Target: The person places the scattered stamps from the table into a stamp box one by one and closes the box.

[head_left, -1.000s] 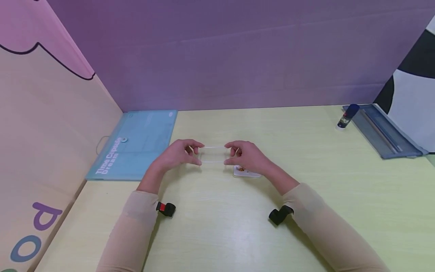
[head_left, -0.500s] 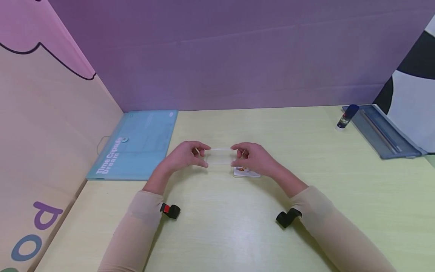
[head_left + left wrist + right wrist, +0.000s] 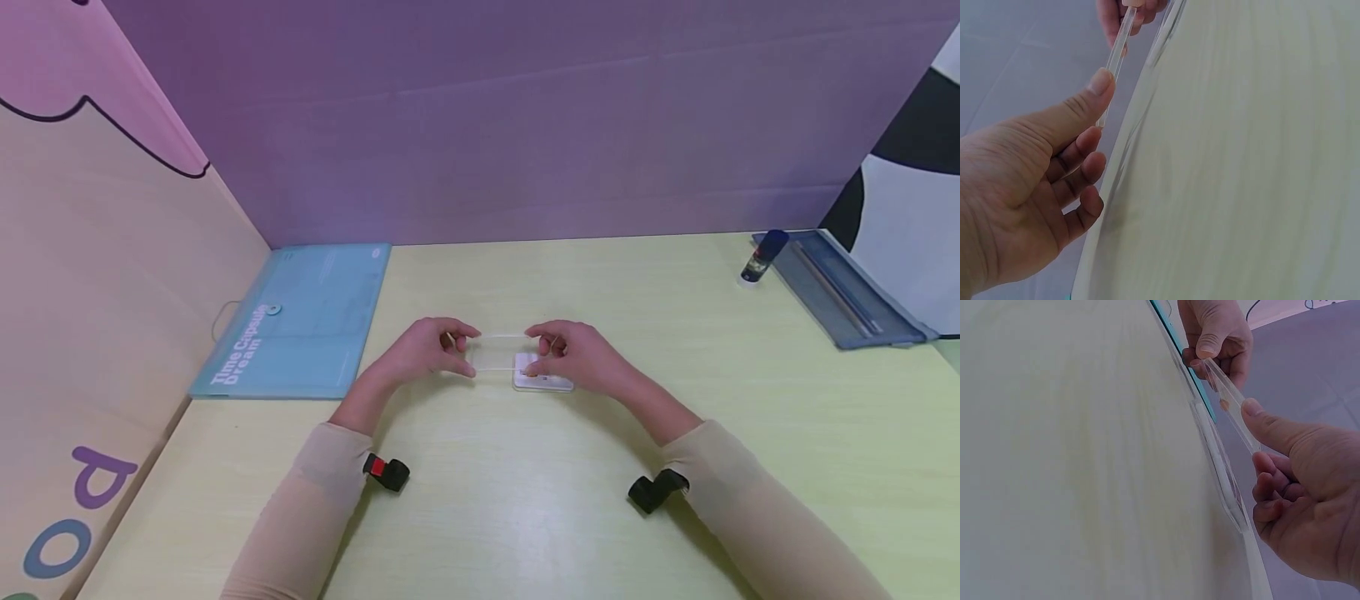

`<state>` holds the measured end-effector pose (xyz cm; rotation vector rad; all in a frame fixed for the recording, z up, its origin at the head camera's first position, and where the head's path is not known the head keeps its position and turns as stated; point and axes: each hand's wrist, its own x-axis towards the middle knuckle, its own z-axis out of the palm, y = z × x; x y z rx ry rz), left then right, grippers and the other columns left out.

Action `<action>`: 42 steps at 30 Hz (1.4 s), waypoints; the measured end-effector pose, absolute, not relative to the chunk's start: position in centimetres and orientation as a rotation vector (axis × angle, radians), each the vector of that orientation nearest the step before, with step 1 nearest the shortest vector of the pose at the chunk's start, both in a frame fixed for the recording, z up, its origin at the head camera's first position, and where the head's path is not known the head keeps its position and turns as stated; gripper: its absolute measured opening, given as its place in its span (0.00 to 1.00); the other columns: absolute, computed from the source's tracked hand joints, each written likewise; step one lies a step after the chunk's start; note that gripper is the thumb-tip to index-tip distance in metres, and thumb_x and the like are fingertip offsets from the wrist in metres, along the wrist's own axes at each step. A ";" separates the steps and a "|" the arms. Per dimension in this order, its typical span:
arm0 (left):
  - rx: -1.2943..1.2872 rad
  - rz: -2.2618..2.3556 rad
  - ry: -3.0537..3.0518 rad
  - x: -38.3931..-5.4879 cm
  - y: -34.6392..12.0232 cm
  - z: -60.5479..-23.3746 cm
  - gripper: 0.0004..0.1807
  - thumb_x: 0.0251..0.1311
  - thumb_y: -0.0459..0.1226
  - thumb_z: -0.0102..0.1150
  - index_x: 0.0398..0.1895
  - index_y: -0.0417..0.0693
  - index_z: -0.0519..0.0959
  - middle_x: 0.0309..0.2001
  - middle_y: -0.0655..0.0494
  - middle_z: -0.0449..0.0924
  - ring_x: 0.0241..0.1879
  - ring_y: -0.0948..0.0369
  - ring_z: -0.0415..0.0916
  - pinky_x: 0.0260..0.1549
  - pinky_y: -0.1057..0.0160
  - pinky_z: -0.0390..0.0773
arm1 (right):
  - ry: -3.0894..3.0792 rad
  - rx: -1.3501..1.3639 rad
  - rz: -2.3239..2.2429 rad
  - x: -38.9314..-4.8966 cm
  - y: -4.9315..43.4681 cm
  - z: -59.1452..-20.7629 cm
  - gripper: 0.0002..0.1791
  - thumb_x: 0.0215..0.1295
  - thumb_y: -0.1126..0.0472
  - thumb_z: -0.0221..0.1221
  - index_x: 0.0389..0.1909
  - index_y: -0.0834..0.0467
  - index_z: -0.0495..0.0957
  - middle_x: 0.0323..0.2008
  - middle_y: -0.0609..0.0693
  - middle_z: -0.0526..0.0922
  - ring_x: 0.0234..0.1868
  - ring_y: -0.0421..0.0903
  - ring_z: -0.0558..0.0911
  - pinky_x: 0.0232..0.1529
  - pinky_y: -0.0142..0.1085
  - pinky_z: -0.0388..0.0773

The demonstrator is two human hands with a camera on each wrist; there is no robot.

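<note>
My left hand [image 3: 435, 350] and right hand [image 3: 581, 354] pinch opposite ends of a clear rectangular plastic cover [image 3: 495, 353], thumbs on the near edge and fingers on the far edge. It is held above the table, and the right wrist view shows the cover [image 3: 1235, 412] tilted edge-on between the hands. Under my right fingers lies a small white card stack [image 3: 543, 383] with a printed picture, partly hidden by that hand. In the right wrist view the stack appears to sit in a shallow clear tray [image 3: 1219, 469] on the table.
A light blue button folder [image 3: 315, 317] lies at the left by the wall. At the back right, a glue stick [image 3: 763, 257] with a dark blue cap stands beside a grey-blue zip pouch [image 3: 832, 308]. The purple wall [image 3: 525, 125] bounds the table's far edge.
Both hands have moved together to the right and slightly nearer, carrying the clear plastic cover. Its right end now overlaps the card stack from above; more of the stack shows.
</note>
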<state>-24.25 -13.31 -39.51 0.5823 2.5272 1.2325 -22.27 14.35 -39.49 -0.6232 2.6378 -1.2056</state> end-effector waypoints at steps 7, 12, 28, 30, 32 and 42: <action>0.609 1.205 2.528 -24.0 -11.9 -39.9 0.30 0.47 0.34 0.81 0.57 0.43 0.82 0.37 0.54 0.77 0.37 0.57 0.71 0.36 0.65 0.72 | 2.631 -0.632 -1.225 -21.8 15.7 -39.7 0.29 0.57 0.64 0.73 0.59 0.67 0.78 0.33 0.49 0.78 0.34 0.47 0.74 0.35 0.35 0.70; 0.618 1.214 2.521 -23.9 -11.1 -40.1 0.30 0.47 0.34 0.81 0.56 0.43 0.82 0.36 0.55 0.77 0.36 0.57 0.71 0.36 0.65 0.71 | 2.636 -0.617 -1.224 -21.4 16.6 -39.9 0.28 0.57 0.65 0.73 0.59 0.67 0.78 0.33 0.49 0.79 0.33 0.47 0.73 0.33 0.33 0.69; 0.623 1.186 2.530 -23.7 -9.5 -40.6 0.30 0.47 0.35 0.81 0.57 0.45 0.82 0.37 0.54 0.77 0.37 0.57 0.71 0.36 0.65 0.71 | 2.623 -0.588 -1.218 -21.0 18.2 -40.4 0.29 0.55 0.65 0.75 0.58 0.68 0.78 0.33 0.51 0.77 0.34 0.48 0.72 0.33 0.32 0.69; 0.623 1.182 2.530 -23.7 -9.4 -40.6 0.30 0.47 0.35 0.82 0.56 0.45 0.82 0.37 0.55 0.77 0.38 0.57 0.71 0.37 0.65 0.71 | 2.618 -0.590 -1.222 -21.0 18.3 -40.4 0.30 0.55 0.64 0.75 0.58 0.68 0.78 0.33 0.51 0.77 0.33 0.47 0.72 0.33 0.32 0.68; 0.629 1.173 2.532 -23.7 -9.2 -40.6 0.30 0.47 0.36 0.81 0.57 0.45 0.82 0.37 0.55 0.77 0.38 0.57 0.72 0.37 0.65 0.72 | 2.606 -0.587 -1.231 -21.0 18.5 -40.4 0.30 0.55 0.65 0.75 0.58 0.69 0.78 0.33 0.51 0.77 0.33 0.48 0.72 0.32 0.31 0.68; 0.652 1.164 2.523 -23.6 -8.7 -40.7 0.30 0.46 0.36 0.82 0.56 0.45 0.82 0.37 0.55 0.77 0.38 0.56 0.72 0.38 0.64 0.72 | 2.581 -0.554 -1.241 -20.7 19.0 -40.4 0.30 0.55 0.65 0.75 0.58 0.70 0.77 0.33 0.52 0.76 0.33 0.48 0.71 0.31 0.31 0.67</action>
